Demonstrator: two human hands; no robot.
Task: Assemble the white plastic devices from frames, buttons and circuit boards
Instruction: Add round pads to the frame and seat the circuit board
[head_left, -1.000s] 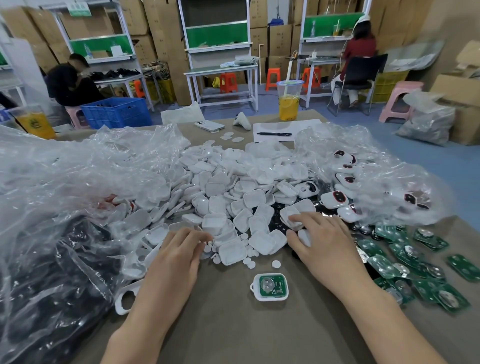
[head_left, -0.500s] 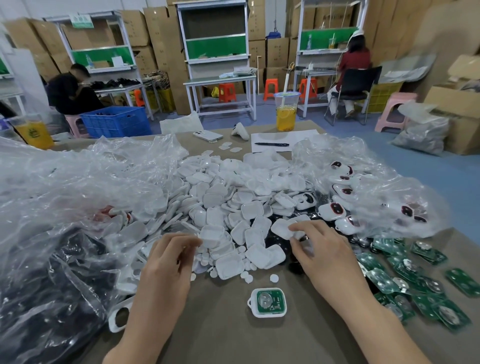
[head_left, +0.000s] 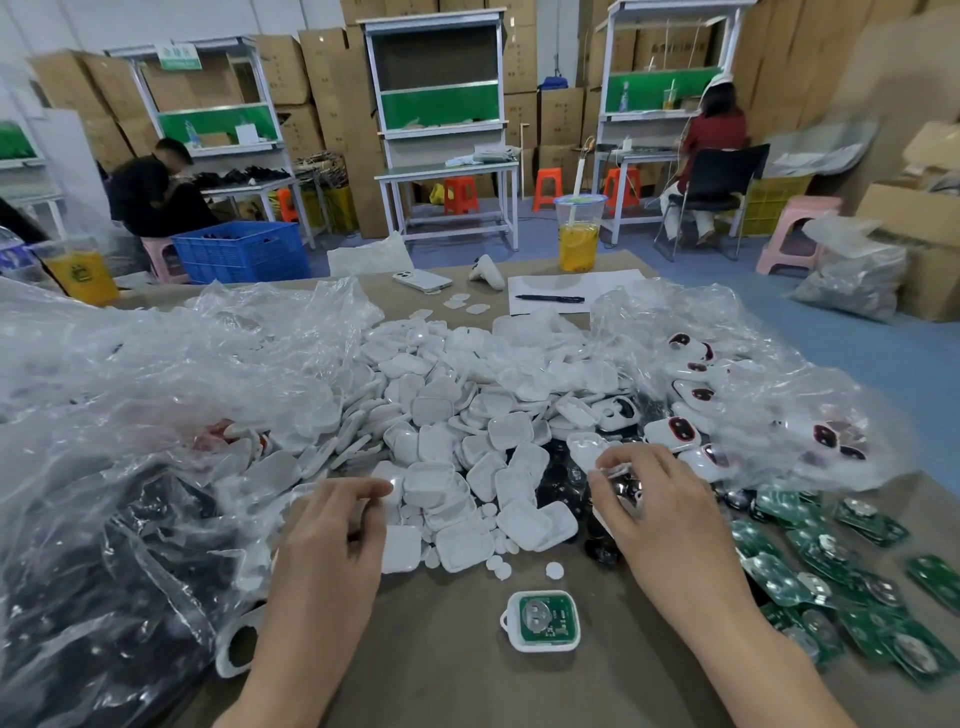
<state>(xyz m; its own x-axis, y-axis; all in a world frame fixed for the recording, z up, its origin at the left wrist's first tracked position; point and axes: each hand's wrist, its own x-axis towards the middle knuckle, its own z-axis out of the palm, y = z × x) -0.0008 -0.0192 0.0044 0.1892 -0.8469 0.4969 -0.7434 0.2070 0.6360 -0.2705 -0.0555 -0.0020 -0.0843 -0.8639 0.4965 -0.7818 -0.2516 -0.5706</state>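
Smack in the middle of the tabletop (head_left: 441, 675): a heap of covers (head_left: 467, 415). Along the left edge, a big bag (head_left: 130, 415), overlapping the heap's left side. Toward the right edge, another bag (head_left: 753, 374), circuit boards (head_left: 831, 571) just in front of it. Near the front edge, a frame (head_left: 544, 621) with a board in it, loose buttons (head_left: 555, 570) between it and the heap. Way back at the far edge: cup (head_left: 578, 236), paper (head_left: 550, 286) with pen (head_left: 550, 298) on top, phone (head_left: 422, 280) to their left. Left hand (head_left: 332, 535) at the heap's near-left side, right hand (head_left: 670, 525) at its near-right, small plastic piece (head_left: 615, 472) in the grip.
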